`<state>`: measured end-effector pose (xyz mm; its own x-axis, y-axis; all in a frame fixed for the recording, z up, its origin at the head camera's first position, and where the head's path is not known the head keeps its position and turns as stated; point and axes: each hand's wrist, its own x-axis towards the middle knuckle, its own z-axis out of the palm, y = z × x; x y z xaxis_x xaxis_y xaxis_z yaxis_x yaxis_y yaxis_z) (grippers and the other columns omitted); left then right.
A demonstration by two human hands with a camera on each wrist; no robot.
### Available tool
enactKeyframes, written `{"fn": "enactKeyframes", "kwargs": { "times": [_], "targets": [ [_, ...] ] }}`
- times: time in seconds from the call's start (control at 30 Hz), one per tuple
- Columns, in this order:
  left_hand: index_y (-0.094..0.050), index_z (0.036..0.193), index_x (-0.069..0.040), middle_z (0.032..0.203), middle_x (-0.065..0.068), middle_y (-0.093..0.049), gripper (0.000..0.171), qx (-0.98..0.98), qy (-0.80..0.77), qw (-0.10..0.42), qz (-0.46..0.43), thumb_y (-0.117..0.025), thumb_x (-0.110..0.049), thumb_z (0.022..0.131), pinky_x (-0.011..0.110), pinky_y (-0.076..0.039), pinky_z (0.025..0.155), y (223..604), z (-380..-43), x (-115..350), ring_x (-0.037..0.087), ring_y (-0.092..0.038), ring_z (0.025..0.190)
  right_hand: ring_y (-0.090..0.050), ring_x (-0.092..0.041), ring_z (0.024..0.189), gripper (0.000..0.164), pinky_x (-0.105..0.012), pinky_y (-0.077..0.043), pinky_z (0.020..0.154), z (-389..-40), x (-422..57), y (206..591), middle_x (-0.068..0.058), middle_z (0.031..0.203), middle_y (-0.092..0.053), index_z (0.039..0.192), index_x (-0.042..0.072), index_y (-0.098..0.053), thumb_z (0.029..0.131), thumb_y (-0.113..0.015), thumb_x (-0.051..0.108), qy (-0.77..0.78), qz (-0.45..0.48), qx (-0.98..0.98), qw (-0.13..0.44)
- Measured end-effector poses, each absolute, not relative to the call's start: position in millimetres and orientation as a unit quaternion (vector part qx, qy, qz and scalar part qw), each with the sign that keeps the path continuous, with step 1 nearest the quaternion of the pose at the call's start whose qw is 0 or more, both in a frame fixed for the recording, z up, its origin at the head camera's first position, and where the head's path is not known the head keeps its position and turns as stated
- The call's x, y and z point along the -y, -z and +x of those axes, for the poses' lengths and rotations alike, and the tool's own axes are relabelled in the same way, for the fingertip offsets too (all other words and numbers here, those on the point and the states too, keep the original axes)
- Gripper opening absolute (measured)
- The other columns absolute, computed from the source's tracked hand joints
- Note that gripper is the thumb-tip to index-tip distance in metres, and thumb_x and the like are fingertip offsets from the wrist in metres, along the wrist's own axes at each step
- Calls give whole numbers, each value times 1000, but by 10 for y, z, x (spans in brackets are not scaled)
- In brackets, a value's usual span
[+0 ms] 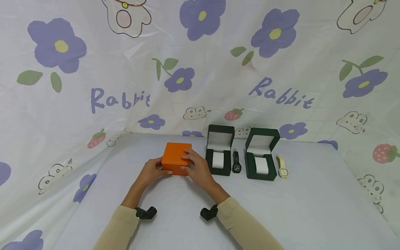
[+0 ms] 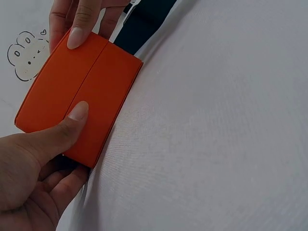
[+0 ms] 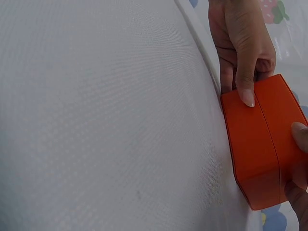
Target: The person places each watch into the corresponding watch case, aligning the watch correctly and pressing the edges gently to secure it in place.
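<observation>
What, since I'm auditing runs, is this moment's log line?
left hand: grips closed orange box; right hand: grips it; dark boxes: open; watches: beside dark boxes

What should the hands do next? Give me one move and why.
Probably raise the lid of the orange box with the right hand while the left hand steadies it: the box is shut, the right thumb rests above its seam, the left thumb below, and both dark boxes nearby stand open.

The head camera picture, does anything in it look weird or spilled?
Maybe a little: the black watch and gold watch each lie beside an open box whose white cushion is bare. The closed orange box looks fine, and I see no spills.
</observation>
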<state>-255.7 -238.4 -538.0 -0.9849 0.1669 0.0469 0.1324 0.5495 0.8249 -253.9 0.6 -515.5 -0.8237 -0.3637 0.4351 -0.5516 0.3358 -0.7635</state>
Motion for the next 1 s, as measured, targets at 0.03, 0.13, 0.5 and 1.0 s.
{"fn": "enactKeyframes", "kwargs": {
  "times": [0.03, 0.13, 0.5, 1.0],
  "targets": [
    [-52, 147, -1, 141, 16, -60, 74, -881, -465, 17, 85, -86, -19, 83, 47, -46, 109, 5382, -2557, 2382, 33, -59, 128, -39, -26, 146, 36, -31, -46, 107, -2540, -6, 5157, -12, 149, -53, 123, 1, -70, 87, -78, 2, -502, 282, 812, 93],
    [-53, 146, -1, 140, 16, -60, 72, -884, -458, 13, 89, -85, -19, 83, 48, -46, 109, 5386, -2552, 2382, 34, -59, 128, -38, -26, 147, 36, -30, -45, 108, -2545, -6, 5157, -11, 149, -53, 122, 1, -70, 87, -78, 2, -501, 282, 813, 90],
    [-52, 147, -1, 142, 16, -59, 73, -885, -457, 25, 82, -84, -21, 84, 46, -46, 109, 5383, -2565, 2380, 33, -58, 129, -35, -26, 148, 38, -32, -45, 109, -2563, -31, 5115, -11, 151, -52, 126, 1, -68, 89, -76, 4, -490, 288, 820, 71],
    [-27, 161, -11, 153, 18, -47, 96, -872, -474, 60, 110, -80, -40, 87, 52, -42, 111, 5178, -2471, 2495, 39, -48, 138, -43, -30, 143, 37, -52, -46, 109, -2501, -344, 4813, -15, 153, -48, 133, 3, -66, 98, -70, 16, -464, 329, 822, -26]
  ]
}}
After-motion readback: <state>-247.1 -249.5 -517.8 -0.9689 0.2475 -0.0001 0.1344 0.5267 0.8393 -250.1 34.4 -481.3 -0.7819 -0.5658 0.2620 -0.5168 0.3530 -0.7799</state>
